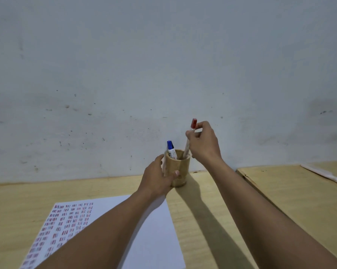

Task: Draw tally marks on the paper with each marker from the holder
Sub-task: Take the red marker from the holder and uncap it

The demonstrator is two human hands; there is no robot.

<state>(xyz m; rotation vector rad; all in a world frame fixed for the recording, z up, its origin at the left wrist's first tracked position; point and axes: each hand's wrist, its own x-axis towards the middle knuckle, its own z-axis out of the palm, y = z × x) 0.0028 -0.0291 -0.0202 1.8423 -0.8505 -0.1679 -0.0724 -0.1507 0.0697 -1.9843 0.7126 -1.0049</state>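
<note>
A round wooden holder (180, 167) stands on the table near the wall. My left hand (158, 179) grips its left side. A blue-capped marker (171, 149) leans inside it. My right hand (203, 141) pinches the upper end of a red-capped marker (193, 124), whose lower end is still inside the holder's mouth. A white paper (148, 230) lies in front, its left part covered with rows of red and bluish tally marks (66, 220). My left forearm crosses over the paper.
The light wooden table (202, 220) meets a pale grey wall (163, 74). A second wooden surface (290, 191) abuts on the right, with a white rod-like object (326, 174) at its far right edge.
</note>
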